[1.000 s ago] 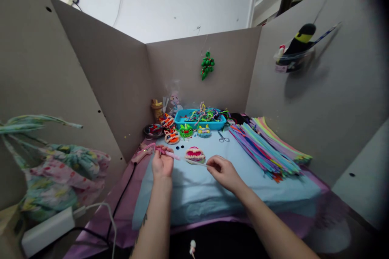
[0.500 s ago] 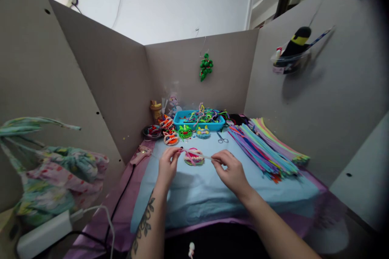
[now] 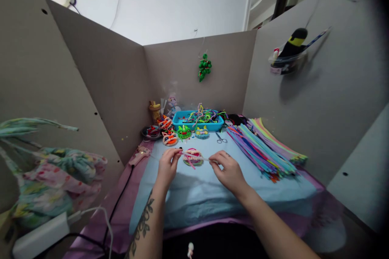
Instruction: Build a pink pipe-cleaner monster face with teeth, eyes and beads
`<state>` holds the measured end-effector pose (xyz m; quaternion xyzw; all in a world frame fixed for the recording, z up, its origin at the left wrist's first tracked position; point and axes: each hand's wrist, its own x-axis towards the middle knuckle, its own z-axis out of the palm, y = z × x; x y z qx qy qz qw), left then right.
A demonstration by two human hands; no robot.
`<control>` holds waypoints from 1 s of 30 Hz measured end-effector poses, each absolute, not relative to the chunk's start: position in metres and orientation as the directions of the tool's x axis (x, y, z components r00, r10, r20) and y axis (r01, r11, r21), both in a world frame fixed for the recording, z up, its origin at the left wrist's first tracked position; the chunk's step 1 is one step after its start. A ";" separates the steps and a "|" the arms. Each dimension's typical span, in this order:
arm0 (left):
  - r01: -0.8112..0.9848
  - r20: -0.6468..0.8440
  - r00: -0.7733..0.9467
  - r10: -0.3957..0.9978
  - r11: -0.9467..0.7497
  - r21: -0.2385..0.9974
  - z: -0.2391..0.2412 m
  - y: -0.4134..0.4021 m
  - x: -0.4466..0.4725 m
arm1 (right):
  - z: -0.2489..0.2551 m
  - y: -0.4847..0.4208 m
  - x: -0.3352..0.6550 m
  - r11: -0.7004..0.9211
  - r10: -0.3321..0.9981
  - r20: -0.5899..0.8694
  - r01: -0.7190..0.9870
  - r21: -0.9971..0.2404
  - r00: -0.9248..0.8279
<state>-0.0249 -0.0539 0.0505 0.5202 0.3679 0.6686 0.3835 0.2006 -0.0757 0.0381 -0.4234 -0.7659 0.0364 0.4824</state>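
My left hand and my right hand each pinch one end of a pale pink pipe cleaner stretched between them just above the light blue mat. Right behind the pipe cleaner lies a pink and yellow pipe-cleaner mouth figure, partly hidden by it. Both hands have their fingers closed in a pinch.
Finished pipe-cleaner figures stand at the back left. Beside them is a blue tray of tangled pipe cleaners, small scissors and a fan of coloured pipe cleaners on the right. Grey partition walls enclose the desk. A floral bag hangs left.
My left hand left the pink glue gun at the mat's left edge and took the pipe cleaner's free end. Both hands now hold it over the mouth figure.
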 end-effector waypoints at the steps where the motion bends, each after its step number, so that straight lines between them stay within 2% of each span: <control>1: -0.132 0.413 -0.164 0.896 -0.435 0.891 0.050 -0.054 -0.025 | 0.038 -0.076 0.201 0.643 0.678 0.713 0.615 -0.456 -0.181; 6: -0.113 0.430 -0.143 0.892 -0.446 0.888 0.048 -0.053 -0.026 | 0.037 -0.075 0.202 0.644 0.652 0.737 0.644 -0.414 -0.178; 12: 0.001 0.476 -0.086 0.875 -0.478 0.878 0.044 -0.052 -0.028 | 0.035 -0.072 0.205 0.641 0.645 0.740 0.661 -0.390 -0.189; 20: 0.145 0.509 -0.010 0.860 -0.503 0.852 0.042 -0.052 -0.027 | 0.038 -0.077 0.206 0.560 0.595 0.756 0.816 -0.144 -0.274; 22: 0.184 0.527 0.014 0.850 -0.520 0.834 0.043 -0.051 -0.027 | 0.040 -0.077 0.208 0.552 0.591 0.754 0.825 -0.119 -0.287; 30: 0.362 0.575 0.119 0.809 -0.575 0.734 0.044 -0.051 -0.025 | 0.038 -0.070 0.215 0.634 0.645 0.697 0.729 -0.258 -0.314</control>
